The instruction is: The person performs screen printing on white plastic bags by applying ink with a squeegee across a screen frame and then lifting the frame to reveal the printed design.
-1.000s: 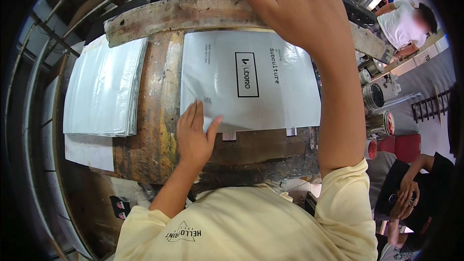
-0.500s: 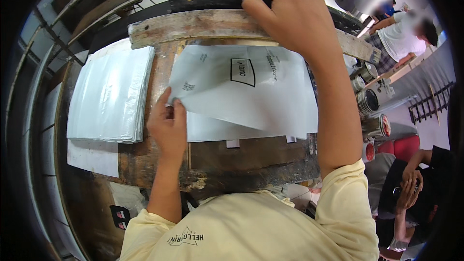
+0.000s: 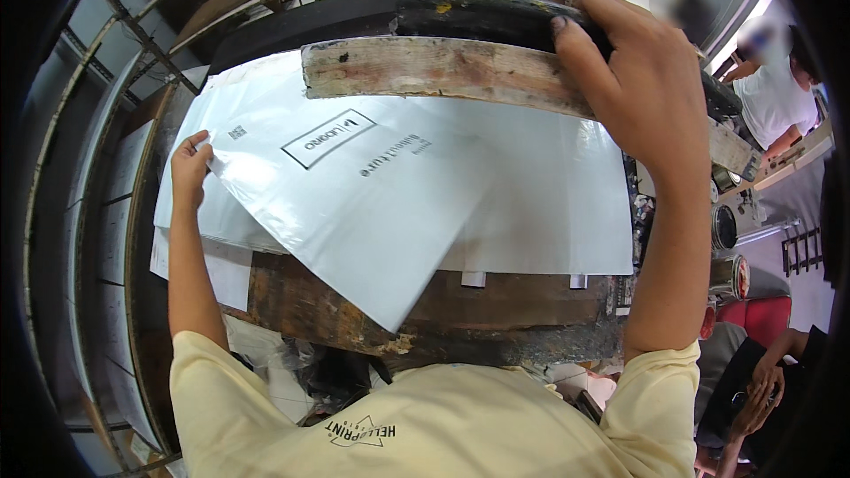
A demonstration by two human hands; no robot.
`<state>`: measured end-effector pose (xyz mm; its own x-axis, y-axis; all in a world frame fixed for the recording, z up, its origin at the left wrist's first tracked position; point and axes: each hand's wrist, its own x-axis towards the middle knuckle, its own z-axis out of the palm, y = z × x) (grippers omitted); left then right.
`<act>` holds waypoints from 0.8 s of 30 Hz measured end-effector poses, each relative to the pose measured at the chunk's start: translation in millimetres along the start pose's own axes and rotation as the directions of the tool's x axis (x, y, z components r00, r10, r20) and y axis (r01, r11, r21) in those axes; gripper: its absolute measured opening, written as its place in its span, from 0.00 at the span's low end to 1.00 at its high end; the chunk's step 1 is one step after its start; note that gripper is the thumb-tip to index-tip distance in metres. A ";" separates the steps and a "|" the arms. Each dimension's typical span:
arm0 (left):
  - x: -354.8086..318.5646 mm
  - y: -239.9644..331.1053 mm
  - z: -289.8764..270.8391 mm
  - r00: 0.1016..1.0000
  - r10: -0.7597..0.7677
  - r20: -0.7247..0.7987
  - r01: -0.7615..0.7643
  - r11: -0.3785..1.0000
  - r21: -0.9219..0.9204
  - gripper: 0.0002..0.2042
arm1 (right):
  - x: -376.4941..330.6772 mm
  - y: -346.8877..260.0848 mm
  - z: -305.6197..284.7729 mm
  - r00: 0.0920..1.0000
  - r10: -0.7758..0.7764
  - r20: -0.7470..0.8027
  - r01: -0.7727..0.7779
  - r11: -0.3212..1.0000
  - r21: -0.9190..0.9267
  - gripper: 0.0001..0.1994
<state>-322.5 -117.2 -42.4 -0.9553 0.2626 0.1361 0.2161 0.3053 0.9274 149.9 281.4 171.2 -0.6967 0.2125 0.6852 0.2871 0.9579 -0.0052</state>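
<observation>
My left hand (image 3: 189, 166) pinches a corner of a glossy white plastic sheet (image 3: 381, 212) with black print on it. The sheet slants across the bench, its front corner reaching past the near edge of another white sheet (image 3: 553, 221) that lies flat on the right. Part of it covers the stack of white plastic sheets (image 3: 181, 204) at the left. Overhead in the scene, my right hand (image 3: 646, 80) grips a black bar (image 3: 487, 13) with a worn wooden bar (image 3: 434, 68) along its near side. My right fingers are partly hidden behind the bar.
The dark, stained wooden bench (image 3: 354, 292) runs across in front of me. Paint tins (image 3: 730, 274) stand at the right. A metal rack (image 3: 97, 124) fills the left side. One person in a white shirt (image 3: 779, 93) and another with folded hands (image 3: 760, 389) are at the right.
My left hand has carried the printed sheet's corner leftward, over the stack. The sheet has turned, and its print now slants. My right hand still holds the bar.
</observation>
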 end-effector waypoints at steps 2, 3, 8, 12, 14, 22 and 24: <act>47.1 -27.0 -23.5 1.000 -0.018 0.023 0.016 0.996 0.082 0.24 | 0.0 -0.3 2.1 1.000 -0.012 -0.026 0.012 1.000 -0.021 0.19; 69.8 -43.4 -37.2 0.998 -0.050 0.038 0.045 0.993 0.113 0.24 | -0.9 -0.5 2.5 0.998 -0.031 -0.055 0.029 0.999 -0.039 0.19; 157.5 -102.1 -82.0 0.982 0.146 -0.117 -0.015 0.682 0.732 0.25 | -3.0 -2.0 -1.1 0.999 0.033 0.003 -0.033 0.999 0.003 0.19; 123.8 -26.7 -9.2 0.919 0.322 -0.228 0.042 0.495 0.868 0.37 | 2.0 -7.3 -0.9 0.997 -0.042 -0.059 0.040 0.999 -0.035 0.22; 42.3 34.5 56.7 0.917 0.383 0.114 -0.387 0.781 0.491 0.49 | -1.9 -9.5 2.7 0.992 -0.048 -0.116 0.041 0.997 -0.061 0.24; -272.0 116.9 169.7 0.811 0.046 0.583 0.173 0.933 -0.314 0.49 | -133.4 -20.1 27.3 0.879 -0.063 0.473 0.080 0.997 -0.015 0.23; -294.5 87.5 174.4 0.806 -0.007 0.591 0.108 0.985 -0.136 0.45 | -170.7 -31.4 45.7 0.839 -0.037 0.542 0.015 0.999 0.045 0.20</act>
<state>13.0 -8.2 -62.1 -0.6524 0.7509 -0.1025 0.0817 0.2042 0.9755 229.8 223.9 21.1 -0.9520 0.2474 0.1801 0.2466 0.9687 -0.0271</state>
